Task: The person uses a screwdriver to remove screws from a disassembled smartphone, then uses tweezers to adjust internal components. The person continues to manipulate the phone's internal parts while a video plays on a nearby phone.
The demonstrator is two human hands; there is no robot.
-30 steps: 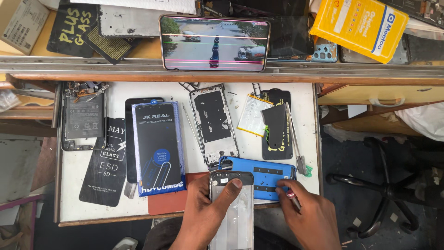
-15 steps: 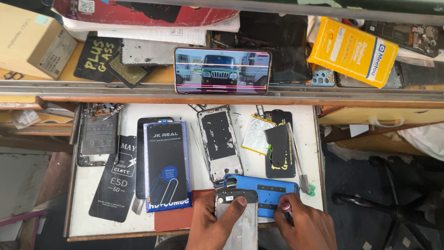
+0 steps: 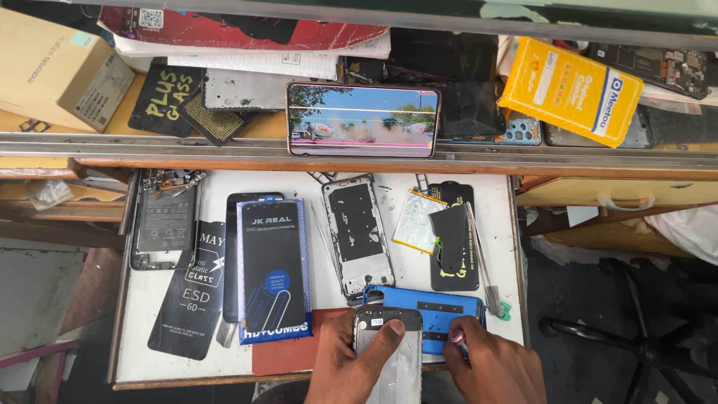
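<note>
The white bench (image 3: 449,187) is the biggest thing here and it's packed, with its near edge cut off by the bottom of the shot. Up on the shelf behind it there's one cardboard box (image 3: 63,71), one yellow packet (image 3: 572,90), and one phone (image 3: 363,120) lying sideways with its screen lit and streaked with lines. On the bench I count two dark flat screen-guard packs, one blue-edged (image 3: 274,271) and one black (image 3: 191,288), one opened phone body (image 3: 164,221) at the far left, one bare phone frame (image 3: 357,233), and one blue pad (image 3: 437,310). The left hand (image 3: 351,366) is clamped round a phone back (image 3: 389,352), thumb across it, at the near edge over the blue pad; the bottom end is cut off. The right hand (image 3: 493,366) pinches some small tool (image 3: 456,343), too hidden to identify.
</note>
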